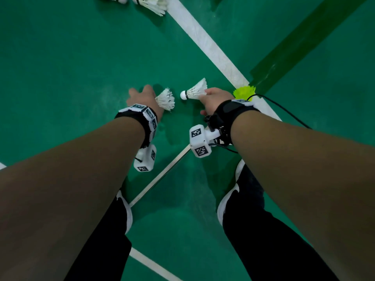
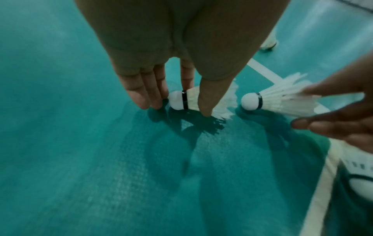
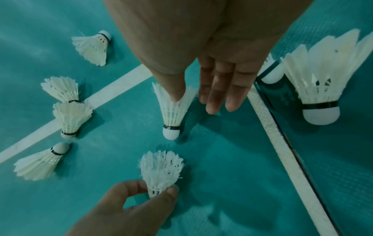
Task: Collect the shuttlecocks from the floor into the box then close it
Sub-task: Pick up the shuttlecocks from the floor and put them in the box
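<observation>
My left hand (image 1: 142, 96) pinches a frayed white shuttlecock (image 1: 165, 99) near its cork (image 2: 177, 100), thumb (image 2: 206, 99) across the feathers, low over the green floor. My right hand (image 1: 215, 98) pinches the feather skirt of a second white shuttlecock (image 1: 194, 91), cork (image 3: 171, 133) pointing toward the left hand; its other fingers (image 3: 220, 89) are straight. Both shuttlecocks sit side by side a short gap apart. A yellow-green shuttlecock (image 1: 243, 92) lies just beyond my right wrist. No box shows in any view.
Several more white shuttlecocks (image 3: 70, 118) lie on the floor beyond my hands, near a white court line (image 1: 205, 41). A large pale shuttlecock (image 3: 321, 83) is close on the right. A metal strip (image 1: 162, 175) runs between my shoes (image 1: 227, 199). A black cable (image 1: 284, 110) trails right.
</observation>
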Motion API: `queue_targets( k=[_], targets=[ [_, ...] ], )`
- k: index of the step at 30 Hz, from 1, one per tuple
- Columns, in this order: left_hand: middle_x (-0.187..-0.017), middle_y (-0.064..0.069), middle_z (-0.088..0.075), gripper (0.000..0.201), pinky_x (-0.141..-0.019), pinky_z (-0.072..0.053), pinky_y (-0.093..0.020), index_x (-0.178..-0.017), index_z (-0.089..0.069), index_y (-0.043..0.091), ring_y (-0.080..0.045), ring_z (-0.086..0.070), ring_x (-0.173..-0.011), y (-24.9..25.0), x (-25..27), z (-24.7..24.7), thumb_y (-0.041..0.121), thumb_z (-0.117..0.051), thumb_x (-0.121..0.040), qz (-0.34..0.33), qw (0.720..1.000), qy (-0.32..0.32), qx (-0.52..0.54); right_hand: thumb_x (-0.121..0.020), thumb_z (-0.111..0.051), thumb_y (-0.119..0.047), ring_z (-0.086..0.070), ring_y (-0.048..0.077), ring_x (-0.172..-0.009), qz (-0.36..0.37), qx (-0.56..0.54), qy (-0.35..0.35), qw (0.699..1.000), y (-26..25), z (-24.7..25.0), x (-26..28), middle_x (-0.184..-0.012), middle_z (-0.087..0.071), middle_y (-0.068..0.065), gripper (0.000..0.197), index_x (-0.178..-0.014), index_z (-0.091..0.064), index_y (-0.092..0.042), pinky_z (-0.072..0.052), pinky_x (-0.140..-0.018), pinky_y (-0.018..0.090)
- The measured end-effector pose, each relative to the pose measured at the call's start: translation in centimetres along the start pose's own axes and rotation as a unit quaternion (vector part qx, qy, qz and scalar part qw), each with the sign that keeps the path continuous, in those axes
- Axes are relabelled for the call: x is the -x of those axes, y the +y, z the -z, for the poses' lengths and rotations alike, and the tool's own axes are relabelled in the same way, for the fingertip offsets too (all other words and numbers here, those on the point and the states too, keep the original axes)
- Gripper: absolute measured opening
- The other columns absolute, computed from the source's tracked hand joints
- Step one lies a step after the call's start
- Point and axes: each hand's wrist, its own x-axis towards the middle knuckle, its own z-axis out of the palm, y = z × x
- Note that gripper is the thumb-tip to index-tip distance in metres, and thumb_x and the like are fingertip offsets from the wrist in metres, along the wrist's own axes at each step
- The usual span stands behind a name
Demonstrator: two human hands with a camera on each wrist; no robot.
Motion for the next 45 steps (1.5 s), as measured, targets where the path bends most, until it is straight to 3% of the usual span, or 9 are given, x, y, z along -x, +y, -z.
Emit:
queue_targets(
  k=[4,13,18,25,29,31,36,39,45],
  targets=[
    [-0.112,-0.012,-0.051,0.046,-0.077,-0.051,-0.04,-0.114,-0.052,0.016,-0.032,-0.056,-0.091,-0.1,0.5,0.5,0.042,-0.08,-0.09,-0.079,0.995,-0.027,-0.053,-0.096,-0.062,-0.038,-0.077,0.023,-0.097,0.016,0.003,0.009,1.0,0.4,-0.5,0.3,-0.11,-0.073,-0.002,0.02,-0.115,-0.068,-0.033,-0.061,-0.095,0.049],
    [-0.101,-0.006,-0.061,0.039,-0.055,-0.037,-0.03,-0.113,-0.05,0.018,-0.015,-0.051,-0.072,1.0,6.6,-0.7,0.031,-0.078,-0.089,-0.137,0.985,-0.099,-0.032,-0.097,-0.073,-0.04,-0.067,0.018,-0.107,0.009,0.03,-0.102,0.994,3.2,-0.2,5.9,-0.12,-0.071,-0.003,0.029,-0.122,-0.074,-0.026,-0.056,-0.106,0.041],
    [-0.145,-0.01,-0.054,0.092,-0.088,-0.055,-0.036,-0.157,-0.022,0.045,-0.026,-0.064,-0.107,2.0,8.9,-1.4,0.02,-0.078,-0.088,-0.2,0.972,-0.122,0.025,-0.098,-0.073,-0.036,-0.064,0.02,-0.125,0.012,0.037,-0.141,0.989,4.0,1.0,6.8,-0.136,-0.068,-0.001,0.04,-0.134,-0.07,-0.021,-0.051,-0.111,0.037],
    [-0.129,-0.006,-0.056,0.078,-0.073,-0.059,-0.036,-0.146,-0.037,0.043,-0.025,-0.065,-0.093,5.3,8.2,-2.8,0.017,-0.078,-0.085,-0.189,0.976,-0.112,0.008,-0.093,-0.065,-0.034,-0.067,0.012,-0.082,0.053,-0.082,0.023,0.995,4.3,4.9,5.2,-0.098,-0.071,-0.014,0.018,-0.105,-0.076,-0.04,-0.062,-0.086,0.039],
    [-0.131,-0.009,-0.055,0.079,-0.069,-0.062,-0.037,-0.146,-0.034,0.042,-0.025,-0.066,-0.087,6.0,7.4,-3.5,0.012,-0.076,-0.085,-0.173,0.978,-0.116,0.002,-0.089,-0.057,-0.011,-0.06,0.009,-0.068,0.1,-0.036,0.137,0.985,4.3,8.3,3.8,-0.12,-0.058,0.0,0.041,-0.112,-0.07,-0.042,-0.044,-0.046,0.012],
    [-0.131,-0.009,-0.055,0.081,-0.062,-0.057,-0.032,-0.147,-0.033,0.041,-0.022,-0.064,-0.084,6.1,7.2,-4.2,0.011,-0.075,-0.086,-0.175,0.978,-0.115,-0.002,-0.088,-0.051,0.0,-0.061,0.005,-0.081,0.12,0.02,0.124,0.985,4.6,9.4,3.5,-0.135,-0.049,-0.002,0.058,-0.126,-0.066,-0.041,-0.046,-0.051,0.008],
    [-0.141,-0.011,-0.052,0.085,-0.06,-0.043,-0.023,-0.151,-0.031,0.041,-0.023,-0.06,-0.091,6.2,7.0,-5.8,0.013,-0.079,-0.087,-0.16,0.98,-0.116,0.01,-0.088,-0.053,0.003,-0.066,0.028,-0.11,0.099,0.216,0.065,0.969,5.1,10.4,2.4,-0.144,-0.057,0.003,0.078,-0.155,-0.043,-0.037,-0.059,-0.089,0.041],
    [-0.143,-0.012,-0.051,0.085,-0.062,-0.045,-0.025,-0.151,-0.031,0.041,-0.024,-0.059,-0.092,6.2,6.7,-6.1,0.014,-0.079,-0.087,-0.155,0.981,-0.119,0.009,-0.096,-0.055,-0.001,-0.064,0.028,-0.093,0.049,0.308,0.048,0.949,5.5,10.7,1.8,-0.115,-0.065,0.007,0.059,-0.151,-0.047,-0.021,-0.048,-0.076,0.034],
    [-0.136,-0.011,-0.054,0.083,-0.065,-0.057,-0.032,-0.149,-0.032,0.041,-0.022,-0.064,-0.085,6.2,6.0,-5.6,0.011,-0.077,-0.086,-0.162,0.979,-0.125,-0.007,-0.102,-0.058,-0.013,-0.066,0.036,-0.109,0.011,0.318,0.082,0.945,5.8,10.6,0.9,-0.123,-0.066,0.018,0.022,-0.12,-0.068,-0.005,-0.049,-0.085,0.034]
  ],
)
